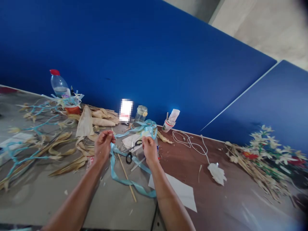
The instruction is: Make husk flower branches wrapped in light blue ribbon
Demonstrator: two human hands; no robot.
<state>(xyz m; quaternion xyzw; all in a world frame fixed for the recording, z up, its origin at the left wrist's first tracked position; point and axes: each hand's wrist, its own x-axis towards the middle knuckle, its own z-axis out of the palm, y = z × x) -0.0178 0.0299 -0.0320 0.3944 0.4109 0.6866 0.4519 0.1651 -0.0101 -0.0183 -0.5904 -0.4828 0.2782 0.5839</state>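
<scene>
My left hand (pixel 104 146) is closed in a pinch on a light blue ribbon (pixel 134 184), which hangs from the fingertips and loops over the table toward my right forearm. My right hand (pixel 149 150) is closed too, with a small pale petal-like piece (pixel 145 133) at its fingertips; its exact kind is unclear. Just behind that hand lies a coil of light blue ribbon (pixel 151 125). Between the hands, black-handled scissors (pixel 129 157) lie partly open. A thin wooden stick (pixel 127 178) rests below them, crossing the ribbon.
Dried husks (pixel 103 117) and blue-wrapped stems (pixel 29 157) spread over the left side. A plastic bottle (pixel 59 85), glass jar (pixel 141 114) and paper cup (pixel 167 125) stand along the blue partition (pixel 144 57). White paper (pixel 183 192), white cord (pixel 204 149) and white flowers (pixel 271 144) lie rightward.
</scene>
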